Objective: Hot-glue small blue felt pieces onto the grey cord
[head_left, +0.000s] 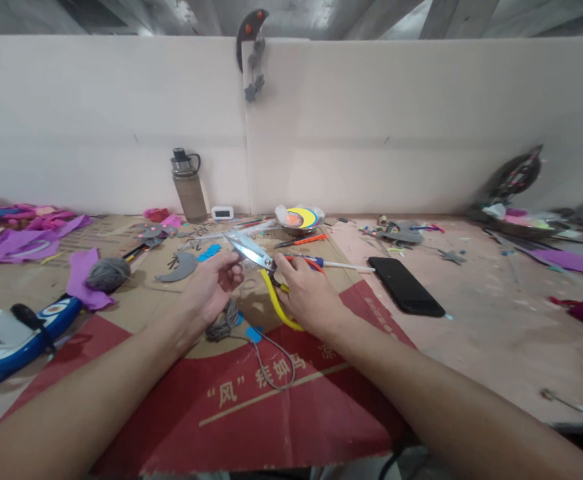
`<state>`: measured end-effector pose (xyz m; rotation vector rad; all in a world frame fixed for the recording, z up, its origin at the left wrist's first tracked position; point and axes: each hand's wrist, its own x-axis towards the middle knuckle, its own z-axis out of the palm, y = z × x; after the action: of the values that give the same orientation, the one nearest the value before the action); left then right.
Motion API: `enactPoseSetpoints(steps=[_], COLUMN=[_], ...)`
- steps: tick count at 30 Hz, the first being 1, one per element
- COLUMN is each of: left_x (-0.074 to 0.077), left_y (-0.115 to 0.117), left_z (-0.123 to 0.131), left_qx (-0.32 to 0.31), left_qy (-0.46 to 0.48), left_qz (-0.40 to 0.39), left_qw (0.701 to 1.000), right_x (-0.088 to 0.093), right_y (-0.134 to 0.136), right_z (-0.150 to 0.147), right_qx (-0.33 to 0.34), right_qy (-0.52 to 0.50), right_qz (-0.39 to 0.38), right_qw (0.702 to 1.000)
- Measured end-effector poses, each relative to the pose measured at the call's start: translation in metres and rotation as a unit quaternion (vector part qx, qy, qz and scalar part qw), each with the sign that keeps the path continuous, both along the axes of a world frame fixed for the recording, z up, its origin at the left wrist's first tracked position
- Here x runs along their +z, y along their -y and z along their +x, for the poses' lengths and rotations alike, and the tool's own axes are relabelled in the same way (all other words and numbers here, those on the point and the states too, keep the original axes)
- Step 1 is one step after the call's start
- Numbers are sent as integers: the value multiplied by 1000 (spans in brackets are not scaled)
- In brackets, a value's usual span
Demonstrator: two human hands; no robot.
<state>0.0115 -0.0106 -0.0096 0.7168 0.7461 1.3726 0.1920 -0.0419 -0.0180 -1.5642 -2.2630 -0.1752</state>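
Two hands: both arms reach in from 6 o'clock and meet over the middle of the cardboard sheet [251, 400].
Left hand [211, 287]: palm turned inward, wrist low, and the fingers curl in tight right beside the blades; whether they pinch anything, I cannot tell.
Right hand [309, 297]: knuckles up, fingers wrapped down over the yellow handles, a firm closed grip.
Scissors [266, 267]: dead centre between the hands, silver blades pointing off toward 10 o'clock, a yellow loop curving out below the right palm.
Grey yarn [224, 323]: a loose tangle right under the left wrist, one strand trailing toward 6 o'clock.
Phone [405, 285]: lying flat at 3 o'clock, near the right hand but apart from it.
Yarn ball [107, 273]: out at 9 o'clock, sitting against purple felt [81, 280].
Bottle [189, 187]: upright at 11 o'clock against the partition wall [371, 120].
Bowl [299, 219]: at 12 o'clock, just past the blade tips.
Open room: bare table [481, 320] stretches wide at 4 o'clock; the cardboard's near edge runs along 6 o'clock.
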Motion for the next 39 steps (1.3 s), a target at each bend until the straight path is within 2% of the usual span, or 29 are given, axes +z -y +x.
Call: enactPoseSetpoints(steps=[3,5,7,10,13,16,19,23,27,31,34,36,39], left_x=[1,2,4,8,11,9,4,1,4,7,5,3,1], left_y=[0,1,3,8,13,15,14,14,15,16,16,15,14], left_z=[-1,-1,0,2,6,9,12,14,15,14,12,12,12], left_qx=[10,31,45,38,15,0,-10,-20,8,56,53,34,-17], left_qy=[-13,-44,-85,-138,-183,-219,-248,-252,-246,-301,-336,-314,-225], left_qz=[-7,-11,-3,26,58,95,119,125,141,157,165,164,132], left_qw=[1000,998,995,989,981,971,961,959,959,939,926,934,965], right_x=[-2,-2,-1,2,6,8,11,10,7,8,8,6,2], right_y=[-3,-7,-10,-14,-16,-16,-12,-10,-11,-8,-6,-8,-12], right_z=[2,4,5,4,1,-3,-6,-8,-10,-12,-13,-13,-13], right_qx=[30,63,93,131,165,182,190,172,169,150,158,171,176], right_qy=[-76,-192,-345,-539,-628,-661,-670,-671,-686,-700,-698,-696,-708], right_qz=[-8,-21,-46,-101,-145,-169,-194,-203,-200,-207,-222,-229,-212], right_qw=[997,979,933,826,747,708,691,692,679,666,663,659,650])
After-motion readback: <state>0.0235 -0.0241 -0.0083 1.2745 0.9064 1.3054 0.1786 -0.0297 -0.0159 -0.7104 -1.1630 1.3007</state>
